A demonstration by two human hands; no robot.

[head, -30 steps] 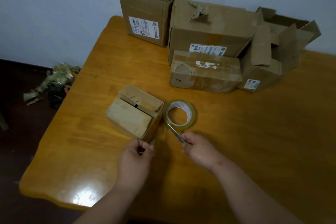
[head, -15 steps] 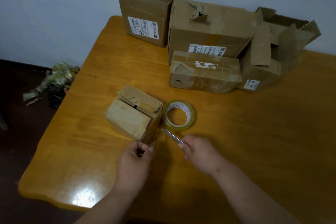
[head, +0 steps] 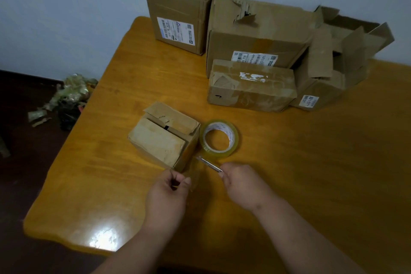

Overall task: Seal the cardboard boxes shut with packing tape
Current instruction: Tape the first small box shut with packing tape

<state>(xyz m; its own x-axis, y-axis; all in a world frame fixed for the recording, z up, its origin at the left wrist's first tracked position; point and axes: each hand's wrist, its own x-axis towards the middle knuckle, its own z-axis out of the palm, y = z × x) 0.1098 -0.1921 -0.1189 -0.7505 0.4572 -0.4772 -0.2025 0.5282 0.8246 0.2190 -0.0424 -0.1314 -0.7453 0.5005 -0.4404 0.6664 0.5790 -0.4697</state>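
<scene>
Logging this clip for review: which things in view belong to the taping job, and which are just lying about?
In use: small box, tape roll, tape strip pinched by left hand, blade in right hand, other boxes.

Lying about: crumpled scraps on the floor.

A glossy orange-brown wooden table (head: 311,162) fills most of the view, a bright light glare on its near left corner. Behind stands a plain pale bluish wall (head: 66,6). At left lies a dark floor (head: 26,140), bearing what may be crumpled litter (head: 66,98).
</scene>
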